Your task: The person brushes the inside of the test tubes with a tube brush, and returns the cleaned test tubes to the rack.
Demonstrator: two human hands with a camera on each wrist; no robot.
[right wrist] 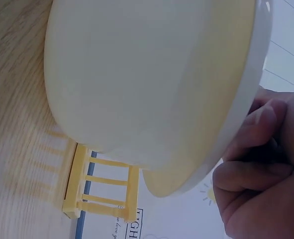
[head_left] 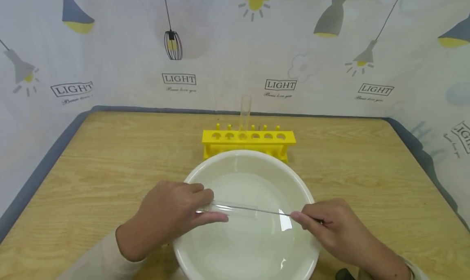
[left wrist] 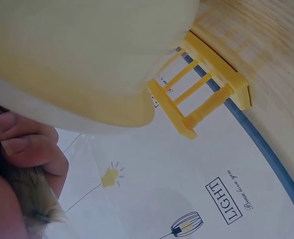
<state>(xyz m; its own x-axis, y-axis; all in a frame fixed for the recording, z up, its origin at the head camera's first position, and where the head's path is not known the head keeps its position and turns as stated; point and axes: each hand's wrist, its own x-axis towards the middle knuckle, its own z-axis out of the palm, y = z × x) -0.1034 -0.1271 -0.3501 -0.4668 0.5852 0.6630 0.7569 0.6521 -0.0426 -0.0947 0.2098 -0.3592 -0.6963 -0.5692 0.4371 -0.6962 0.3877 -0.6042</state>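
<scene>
Over a white basin (head_left: 182, 247) of clear liquid, my left hand (head_left: 172, 212) grips a clear glass test tube (head_left: 249, 212) lying nearly level, its far end pointing right. A test tube brush (head_left: 269, 211) runs into the tube, and my right hand (head_left: 332, 227) pinches its twisted wire handle. In the left wrist view, the brush's dark bristles (left wrist: 32, 194) show within the curled fingers (left wrist: 35, 149) of the left hand. The right wrist view has the right hand's curled fingers (right wrist: 251, 184) beside the basin rim; the wire is hidden there.
Behind the basin stands a yellow test tube rack (head_left: 249, 137) with one upright test tube (head_left: 245, 110) in it. A dark object (head_left: 344, 274) lies at the bottom edge, right of the basin. A patterned sheet (head_left: 227, 59) rises behind the wooden table (head_left: 121, 157).
</scene>
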